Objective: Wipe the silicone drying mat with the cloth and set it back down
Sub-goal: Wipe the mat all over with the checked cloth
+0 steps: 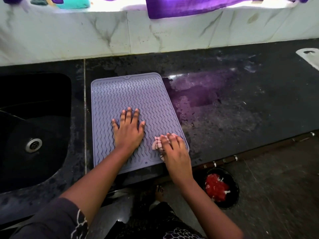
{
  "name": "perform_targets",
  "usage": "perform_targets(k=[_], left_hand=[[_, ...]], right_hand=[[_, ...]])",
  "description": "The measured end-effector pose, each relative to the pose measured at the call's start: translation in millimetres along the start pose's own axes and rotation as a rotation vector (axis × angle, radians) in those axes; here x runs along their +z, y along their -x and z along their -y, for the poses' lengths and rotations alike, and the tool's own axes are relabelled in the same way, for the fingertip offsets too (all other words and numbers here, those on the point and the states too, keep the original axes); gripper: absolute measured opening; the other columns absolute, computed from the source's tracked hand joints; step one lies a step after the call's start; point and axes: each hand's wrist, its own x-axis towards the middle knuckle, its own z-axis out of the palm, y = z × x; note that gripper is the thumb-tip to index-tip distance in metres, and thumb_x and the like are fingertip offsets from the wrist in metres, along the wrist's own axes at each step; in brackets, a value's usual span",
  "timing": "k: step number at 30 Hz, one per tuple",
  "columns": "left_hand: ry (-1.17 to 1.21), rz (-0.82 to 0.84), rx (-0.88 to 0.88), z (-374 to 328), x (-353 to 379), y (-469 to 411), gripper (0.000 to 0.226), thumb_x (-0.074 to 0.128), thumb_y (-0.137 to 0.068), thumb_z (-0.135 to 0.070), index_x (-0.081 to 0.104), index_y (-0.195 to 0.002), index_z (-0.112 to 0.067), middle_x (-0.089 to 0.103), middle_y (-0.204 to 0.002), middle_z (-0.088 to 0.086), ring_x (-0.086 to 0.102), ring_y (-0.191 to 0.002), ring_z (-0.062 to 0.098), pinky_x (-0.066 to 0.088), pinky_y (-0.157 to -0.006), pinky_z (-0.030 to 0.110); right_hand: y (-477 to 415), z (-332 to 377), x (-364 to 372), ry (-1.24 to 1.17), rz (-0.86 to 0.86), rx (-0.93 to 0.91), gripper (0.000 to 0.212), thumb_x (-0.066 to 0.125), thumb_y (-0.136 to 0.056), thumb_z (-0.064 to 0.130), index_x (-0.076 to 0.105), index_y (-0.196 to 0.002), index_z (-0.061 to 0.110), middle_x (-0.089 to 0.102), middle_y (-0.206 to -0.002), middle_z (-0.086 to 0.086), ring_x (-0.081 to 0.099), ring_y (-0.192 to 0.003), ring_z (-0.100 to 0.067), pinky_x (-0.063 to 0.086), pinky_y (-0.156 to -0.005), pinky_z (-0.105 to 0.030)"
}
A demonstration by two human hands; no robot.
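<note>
A lilac silicone drying mat (120,94) with wavy ridges lies flat on the dark stone counter, just right of the sink. My left hand (128,130) rests flat on the mat's middle, fingers spread, pressing it down. My right hand (174,149) is closed on a bunched pink-and-white checked cloth (158,143) at the mat's near right corner. The cloth touches the mat surface, and most of it is hidden under my fingers.
A black sink (25,104) with a metal drain (33,144) sits to the left. The counter (233,107) right of the mat looks wet. A white cutting board (309,57) lies at far right. A dark bin (222,188) with red scraps stands on the floor below.
</note>
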Motion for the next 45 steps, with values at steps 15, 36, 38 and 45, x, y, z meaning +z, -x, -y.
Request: perform_targets(k=[15,36,38,45], left_hand=[[0.031,-0.046,-0.120,48,-41,-127,0.053,0.035,-0.098,-0.039,0.027,-0.147,-0.021,0.022,-0.157,0.008,0.016,-0.145,0.027,0.007,-0.116,0.053],[-0.017,-0.080,-0.124,59,-26,-139,0.057,0.024,-0.097,-0.049,0.015,-0.150,-0.028,0.014,-0.159,0.001,0.007,-0.147,0.021,0.004,-0.116,0.051],[-0.013,-0.076,-0.120,59,-27,-139,0.057,0.023,-0.097,-0.049,0.014,-0.150,-0.028,0.014,-0.159,0.001,0.006,-0.147,0.021,0.003,-0.116,0.051],[-0.022,-0.079,-0.116,60,-27,-139,0.057,0.021,-0.097,-0.049,0.016,-0.149,-0.027,0.017,-0.159,0.003,0.009,-0.147,0.023,0.006,-0.115,0.053]], right_hand=[[-291,36,15,-0.213,-0.102,0.052,0.028,0.048,-0.095,0.031,0.053,-0.118,0.014,0.064,-0.109,-0.008,0.051,-0.098,-0.028,0.046,-0.076,-0.038],[-299,49,47,-0.115,0.166,0.014,0.045,0.046,-0.095,0.032,0.042,-0.137,0.017,0.041,-0.145,-0.009,0.028,-0.135,-0.030,0.029,-0.107,-0.043],[-307,52,62,-0.061,0.194,0.029,0.044,0.038,-0.097,0.036,0.042,-0.137,0.017,0.041,-0.145,-0.009,0.027,-0.136,-0.034,0.027,-0.108,-0.046],[-262,48,36,-0.003,0.260,-0.077,0.042,0.048,-0.094,0.021,0.043,-0.134,0.009,0.049,-0.133,-0.011,0.040,-0.119,-0.029,0.040,-0.094,-0.036]])
